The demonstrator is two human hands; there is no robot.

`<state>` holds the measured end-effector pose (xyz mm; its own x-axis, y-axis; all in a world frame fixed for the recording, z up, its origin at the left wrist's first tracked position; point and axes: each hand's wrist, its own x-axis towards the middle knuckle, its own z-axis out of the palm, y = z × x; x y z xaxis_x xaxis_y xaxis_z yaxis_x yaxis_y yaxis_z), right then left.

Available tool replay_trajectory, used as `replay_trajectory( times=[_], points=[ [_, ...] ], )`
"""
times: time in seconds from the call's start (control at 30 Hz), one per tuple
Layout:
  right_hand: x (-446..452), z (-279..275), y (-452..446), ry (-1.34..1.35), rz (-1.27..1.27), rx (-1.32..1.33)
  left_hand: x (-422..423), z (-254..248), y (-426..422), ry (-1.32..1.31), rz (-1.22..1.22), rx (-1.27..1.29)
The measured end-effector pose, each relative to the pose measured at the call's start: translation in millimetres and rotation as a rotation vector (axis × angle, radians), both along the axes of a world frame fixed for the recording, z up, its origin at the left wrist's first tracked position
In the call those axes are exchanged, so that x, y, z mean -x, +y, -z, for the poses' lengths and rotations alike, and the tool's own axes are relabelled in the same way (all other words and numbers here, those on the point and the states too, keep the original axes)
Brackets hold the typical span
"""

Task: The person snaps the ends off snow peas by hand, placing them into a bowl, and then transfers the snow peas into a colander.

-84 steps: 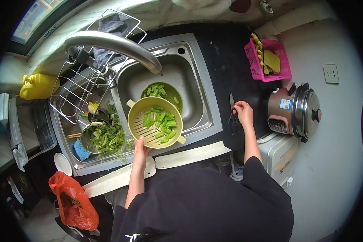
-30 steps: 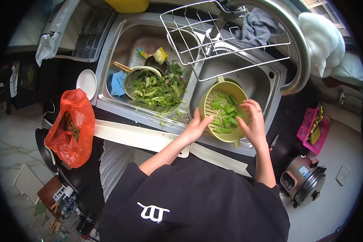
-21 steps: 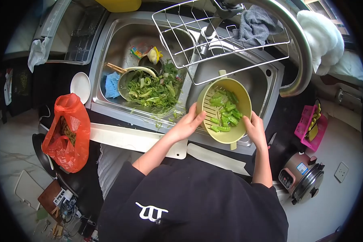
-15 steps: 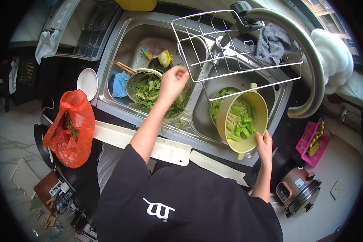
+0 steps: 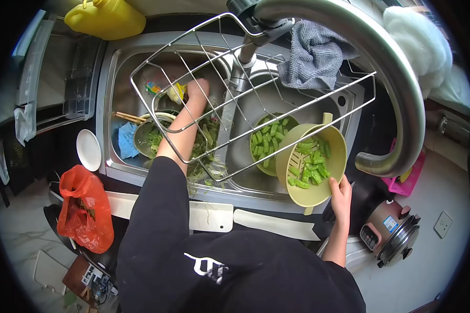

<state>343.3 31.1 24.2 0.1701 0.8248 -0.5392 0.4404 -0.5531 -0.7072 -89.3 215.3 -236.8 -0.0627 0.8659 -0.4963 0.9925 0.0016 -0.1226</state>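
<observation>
My right hand [image 5: 341,197] grips the near right rim of a yellow-green slotted basket [image 5: 318,192], which is tilted over the right sink basin and holds cut green pods [image 5: 310,169]. Beside the basket, a green bowl [image 5: 269,143] with more cut pods sits in the right basin. My left hand [image 5: 198,89] reaches into the left basin behind the wire rack, near a yellow and white packet [image 5: 176,94]. Its fingers are hidden. Below that arm lies a pot [image 5: 143,140] with leafy greens, more greens [image 5: 208,138] around it, and chopsticks [image 5: 130,117].
A wire rack [image 5: 206,117] and a curved faucet [image 5: 397,78] overhang the sink, with a grey cloth [image 5: 316,55] on the rack. A red bag [image 5: 86,208] and white plate [image 5: 89,149] are at left, a rice cooker [image 5: 389,232] at right.
My left hand has left the basket and moved left and deeper into the left basin. My right hand went from beside the knife to the basket's rim. The camera view has shifted.
</observation>
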Motion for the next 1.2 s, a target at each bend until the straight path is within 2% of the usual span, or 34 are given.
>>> replay_trajectory(
  times=[0.2, 0.43, 0.5, 0.53, 0.57, 0.7, 0.73, 0.8, 0.83, 0.9, 1.03, 1.1, 1.2],
  points=[
    [-6, -1, 3, -0.003, 0.027, -0.062, 12, 21, -14, -0.001, 0.166, -0.205],
    [-13, -9, -1, -0.063, 0.031, -0.063, 12, 14, -12, -0.026, 0.127, -0.183],
    [-15, -9, -5, -0.064, 0.039, -0.084, 12, 1, -11, 0.005, 0.252, -0.421],
    [-19, -8, -7, -0.093, 0.035, -0.074, 10, -14, -11, -0.022, 0.257, -0.478],
    [-20, -9, -10, -0.120, 0.031, -0.064, 3, -53, -16, -0.071, 0.231, -0.485],
    [-16, -15, -22, -0.153, 0.071, -0.149, 6, -126, -50, -0.286, 0.055, -0.570],
    [-13, -19, -26, -0.164, 0.060, -0.152, 11, -139, -69, -0.415, 0.007, -0.663],
    [-4, -27, -32, -0.202, 0.044, -0.166, -7, -210, -111, -0.697, -0.309, -0.520],
    [0, -30, -35, -0.244, 0.020, -0.161, -12, -217, -130, -0.733, -0.314, -0.501],
    [6, -21, -43, -0.240, 0.000, -0.216, -51, -258, -170, -1.057, -0.405, -0.386],
    [36, -29, -48, -0.225, -0.093, -0.227, -134, -300, -208, -1.268, -0.226, -0.249],
    [41, -31, -51, -0.234, -0.114, -0.220, -155, -290, -210, -1.180, 0.056, -0.569],
    [35, -33, -55, -0.235, -0.103, -0.208, -152, -294, -207, -1.186, 0.066, -0.584]
  ],
)
